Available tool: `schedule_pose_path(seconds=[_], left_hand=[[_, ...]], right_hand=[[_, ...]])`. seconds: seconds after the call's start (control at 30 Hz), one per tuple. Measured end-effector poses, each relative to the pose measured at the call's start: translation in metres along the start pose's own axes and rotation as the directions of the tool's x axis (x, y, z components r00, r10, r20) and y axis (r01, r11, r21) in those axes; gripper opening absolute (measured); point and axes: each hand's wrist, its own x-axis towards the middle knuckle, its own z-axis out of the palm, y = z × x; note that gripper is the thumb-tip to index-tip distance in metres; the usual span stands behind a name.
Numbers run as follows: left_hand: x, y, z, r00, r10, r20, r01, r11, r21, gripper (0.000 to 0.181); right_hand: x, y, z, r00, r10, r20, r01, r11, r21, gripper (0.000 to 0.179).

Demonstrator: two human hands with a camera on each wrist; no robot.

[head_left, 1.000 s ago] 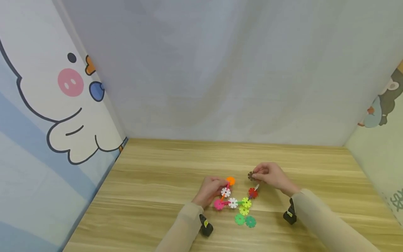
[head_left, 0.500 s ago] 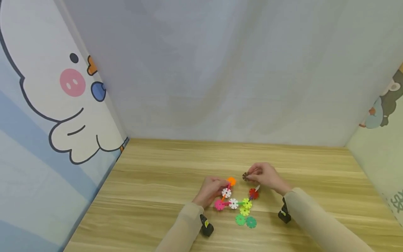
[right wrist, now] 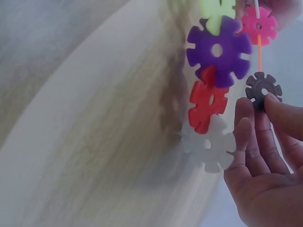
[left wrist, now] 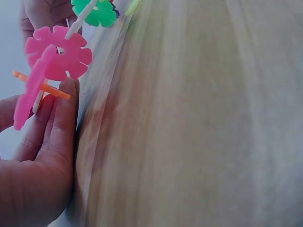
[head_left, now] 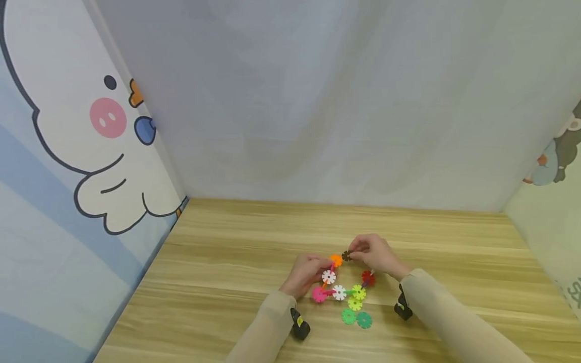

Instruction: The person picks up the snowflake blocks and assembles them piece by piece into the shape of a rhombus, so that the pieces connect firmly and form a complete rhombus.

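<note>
A chain of slotted snowflake discs stands in a U shape on the table, seen in the head view. My left hand pinches its left branch just under the orange disc at the end. Beside that orange disc, my right hand holds a dark brown snowflake disc between thumb and fingertips. The brown disc's edge is right at the orange one. Down the chain come a pink disc, a white disc and a yellow-green disc. The right branch has a purple disc, a red disc and a whitish disc.
Loose discs lie flat in front of the chain: a yellow one, a green one and a teal one. The wooden table ends at a pale curtain behind.
My right hand has moved left with the brown disc, from above the right branch to beside the orange disc. My left hand keeps its hold on the chain.
</note>
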Motion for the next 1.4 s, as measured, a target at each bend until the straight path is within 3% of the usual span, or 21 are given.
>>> schedule_pose_path(seconds=[0.6,0.93,1.1,1.4], left_hand=[[0.0,0.0008,0.0017,1.0,-0.012,-0.023,0.012,1.0,0.01,0.013],[0.0031,-0.001,0.0005,0.999,-0.022,-0.035,0.023,0.999,0.026,0.012],[0.0031,0.0008,-0.0006,1.0,-0.013,-0.012,0.014,1.0,0.024,0.013],[-0.0017,0.0034,0.0,1.0,0.001,-0.008,0.0,0.998,0.057,0.012]], right_hand=[[0.0017,0.0024,0.004,1.0,-0.013,0.019,0.012,1.0,0.015,0.004],[0.0058,0.0019,0.0057,0.998,-0.046,0.032,0.047,0.999,-0.025,0.008],[0.0072,0.0003,0.0048,0.998,-0.057,0.035,0.058,0.998,-0.035,0.006],[0.0089,0.0017,0.0037,0.996,-0.066,0.061,0.072,0.993,-0.093,0.009]])
